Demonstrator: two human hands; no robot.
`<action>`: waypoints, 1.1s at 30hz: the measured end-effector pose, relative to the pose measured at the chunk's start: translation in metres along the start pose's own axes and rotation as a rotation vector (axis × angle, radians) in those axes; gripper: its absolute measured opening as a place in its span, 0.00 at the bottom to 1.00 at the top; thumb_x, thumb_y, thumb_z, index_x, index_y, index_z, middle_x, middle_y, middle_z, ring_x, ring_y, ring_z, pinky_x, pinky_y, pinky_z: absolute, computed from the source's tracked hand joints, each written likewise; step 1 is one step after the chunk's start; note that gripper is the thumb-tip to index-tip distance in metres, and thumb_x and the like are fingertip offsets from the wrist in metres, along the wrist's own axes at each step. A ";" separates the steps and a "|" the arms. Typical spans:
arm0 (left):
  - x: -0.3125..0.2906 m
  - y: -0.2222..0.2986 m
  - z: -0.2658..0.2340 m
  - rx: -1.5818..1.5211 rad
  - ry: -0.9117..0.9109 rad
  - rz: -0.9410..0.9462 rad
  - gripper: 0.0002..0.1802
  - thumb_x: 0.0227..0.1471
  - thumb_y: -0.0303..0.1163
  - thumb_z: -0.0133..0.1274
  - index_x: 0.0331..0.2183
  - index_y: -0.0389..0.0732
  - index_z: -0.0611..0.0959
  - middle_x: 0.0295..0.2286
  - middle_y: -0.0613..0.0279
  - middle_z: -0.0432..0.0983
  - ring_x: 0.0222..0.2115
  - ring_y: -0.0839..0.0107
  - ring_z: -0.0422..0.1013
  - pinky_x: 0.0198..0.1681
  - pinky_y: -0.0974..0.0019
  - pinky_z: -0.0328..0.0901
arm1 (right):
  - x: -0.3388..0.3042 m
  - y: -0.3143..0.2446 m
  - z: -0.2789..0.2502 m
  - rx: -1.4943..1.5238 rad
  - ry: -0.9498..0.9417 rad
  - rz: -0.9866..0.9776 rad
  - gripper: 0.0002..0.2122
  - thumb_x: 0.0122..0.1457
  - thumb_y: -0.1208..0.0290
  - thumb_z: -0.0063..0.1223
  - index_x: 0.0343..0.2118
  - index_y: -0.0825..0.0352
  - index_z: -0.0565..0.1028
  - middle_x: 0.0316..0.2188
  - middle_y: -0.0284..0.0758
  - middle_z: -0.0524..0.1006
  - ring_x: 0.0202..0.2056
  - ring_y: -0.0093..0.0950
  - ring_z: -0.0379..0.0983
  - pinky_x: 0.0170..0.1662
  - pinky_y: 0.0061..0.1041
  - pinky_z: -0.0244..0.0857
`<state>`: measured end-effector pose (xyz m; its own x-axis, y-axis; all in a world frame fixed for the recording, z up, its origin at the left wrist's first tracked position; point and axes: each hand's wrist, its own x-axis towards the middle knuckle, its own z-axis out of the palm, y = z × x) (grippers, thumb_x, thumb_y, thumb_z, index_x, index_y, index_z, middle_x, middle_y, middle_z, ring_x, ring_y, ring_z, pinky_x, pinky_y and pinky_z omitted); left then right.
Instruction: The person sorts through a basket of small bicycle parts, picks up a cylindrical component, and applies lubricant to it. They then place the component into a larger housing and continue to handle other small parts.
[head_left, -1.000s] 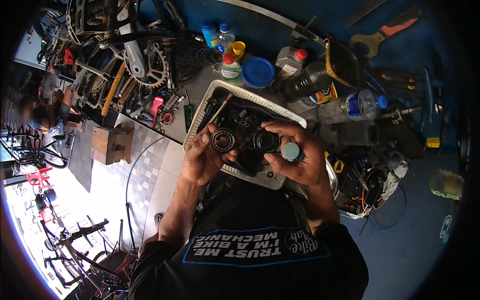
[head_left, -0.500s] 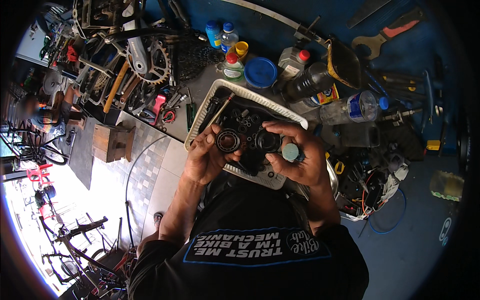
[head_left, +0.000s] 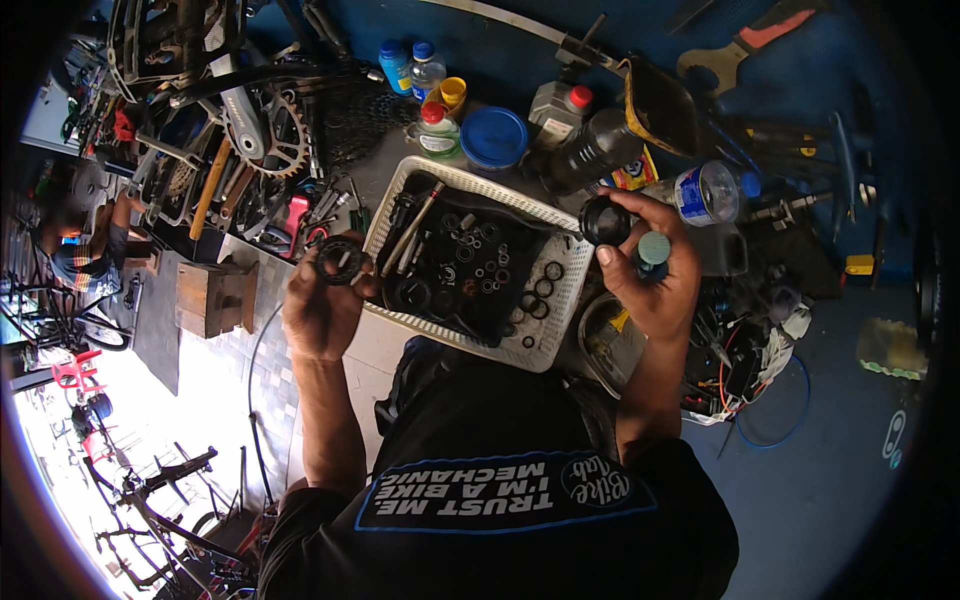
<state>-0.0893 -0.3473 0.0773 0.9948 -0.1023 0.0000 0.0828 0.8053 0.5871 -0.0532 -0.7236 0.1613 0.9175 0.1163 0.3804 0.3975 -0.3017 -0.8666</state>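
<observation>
Head view — basket holds rings; left fingers pinch a bearing, right fingers a black collar.

"Where can we pass?"
"Between our left grip and right grip, down into the white basket; its raised walls block us sideways."
"And past its far rim?"
"There we meet a blue-lidded tub and a dark bottle; a clear bottle crowds our right grip."
</observation>
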 end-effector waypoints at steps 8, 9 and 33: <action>-0.002 0.008 -0.026 0.002 0.039 0.084 0.26 0.66 0.58 0.52 0.48 0.45 0.85 0.64 0.54 0.68 0.59 0.61 0.67 0.50 0.58 0.67 | -0.005 0.001 -0.010 -0.014 0.075 0.077 0.23 0.57 0.77 0.68 0.56 0.71 0.77 0.26 0.23 0.77 0.25 0.11 0.66 0.35 0.15 0.62; -0.002 0.007 -0.024 0.101 0.054 0.104 0.26 0.66 0.57 0.53 0.49 0.45 0.85 0.64 0.55 0.68 0.60 0.61 0.66 0.51 0.58 0.67 | -0.005 0.001 -0.011 -0.009 0.073 0.072 0.23 0.58 0.77 0.68 0.56 0.72 0.76 0.25 0.23 0.76 0.25 0.11 0.66 0.35 0.15 0.62; -0.004 -0.029 -0.003 0.210 0.086 -0.042 0.17 0.71 0.41 0.50 0.52 0.41 0.82 0.51 0.57 0.81 0.51 0.64 0.76 0.49 0.52 0.71 | -0.015 0.049 -0.015 0.945 0.142 0.409 0.10 0.73 0.65 0.52 0.47 0.66 0.77 0.53 0.60 0.78 0.17 0.16 0.66 0.21 0.16 0.60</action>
<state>-0.0957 -0.3682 0.0581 0.9929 -0.0755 -0.0921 0.1190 0.6615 0.7405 -0.0482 -0.7545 0.1182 0.9990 0.0414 -0.0184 -0.0389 0.5785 -0.8147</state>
